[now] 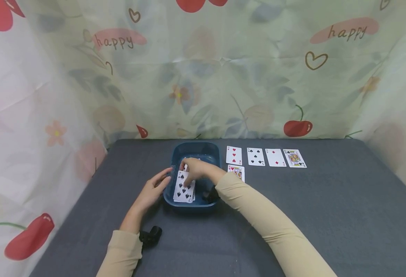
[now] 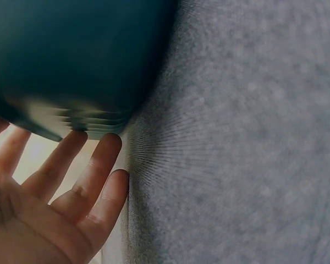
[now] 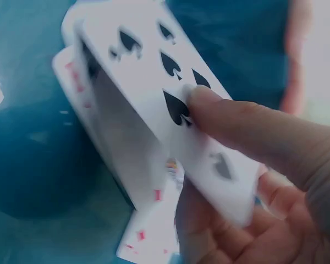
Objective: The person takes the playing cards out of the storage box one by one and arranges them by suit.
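Observation:
My right hand point(image 1: 198, 169) reaches into a dark blue plastic bin point(image 1: 167, 199). Between its thumb and fingers it pinches a playing card of spades point(image 3: 140, 71), lifted at a slant over other playing cards, one with red pips point(image 3: 146, 234). In the head view the spade card lies over a small pile on the left side of the bin floor. My left hand point(image 1: 150, 193) is at the bin's left side, its fingers extended, fingertips right at the wall. In the left wrist view those fingers point(image 2: 99, 165) reach along the bin's ribbed outer side.
Right of the bin a row of face-up cards runs along the table's back: a heart card point(image 1: 234, 155), a spade card point(image 1: 256, 157), a diamond card point(image 1: 276, 158) and a king point(image 1: 294, 158). Below the heart card, a face card point(image 1: 236, 171) is partly hidden by my right sleeve.

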Tool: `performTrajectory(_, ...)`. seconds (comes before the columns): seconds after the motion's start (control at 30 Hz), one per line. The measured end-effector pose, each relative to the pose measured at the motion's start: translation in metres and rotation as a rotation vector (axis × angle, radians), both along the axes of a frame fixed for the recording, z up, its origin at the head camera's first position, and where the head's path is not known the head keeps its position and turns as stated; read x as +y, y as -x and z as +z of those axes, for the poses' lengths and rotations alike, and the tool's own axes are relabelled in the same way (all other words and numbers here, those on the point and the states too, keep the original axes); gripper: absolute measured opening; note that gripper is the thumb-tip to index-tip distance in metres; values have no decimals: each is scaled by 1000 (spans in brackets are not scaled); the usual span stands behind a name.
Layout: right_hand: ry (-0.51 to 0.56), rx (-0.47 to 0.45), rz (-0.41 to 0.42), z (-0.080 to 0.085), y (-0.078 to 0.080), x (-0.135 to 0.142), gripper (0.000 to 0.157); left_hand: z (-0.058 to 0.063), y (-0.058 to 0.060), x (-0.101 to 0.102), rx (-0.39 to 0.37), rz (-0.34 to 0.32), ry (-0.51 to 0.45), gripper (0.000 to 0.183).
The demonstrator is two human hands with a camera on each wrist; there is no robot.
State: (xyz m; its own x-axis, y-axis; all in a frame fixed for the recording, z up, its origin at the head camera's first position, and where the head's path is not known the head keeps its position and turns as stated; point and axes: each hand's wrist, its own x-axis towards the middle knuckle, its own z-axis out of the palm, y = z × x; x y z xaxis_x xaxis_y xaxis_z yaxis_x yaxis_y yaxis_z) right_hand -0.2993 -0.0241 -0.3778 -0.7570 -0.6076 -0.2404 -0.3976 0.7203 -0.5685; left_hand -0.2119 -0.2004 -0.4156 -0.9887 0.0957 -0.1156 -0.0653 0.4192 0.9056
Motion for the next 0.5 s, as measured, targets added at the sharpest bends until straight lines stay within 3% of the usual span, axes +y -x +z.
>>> performTrajectory(0.17,88,-48,-17,15,-3,4,38,-2,2,-1,-8,8,15,50)
performTrajectory(0.5,268,-36,-34,27,0,22,27,20,-8,9,-41,27,11,47)
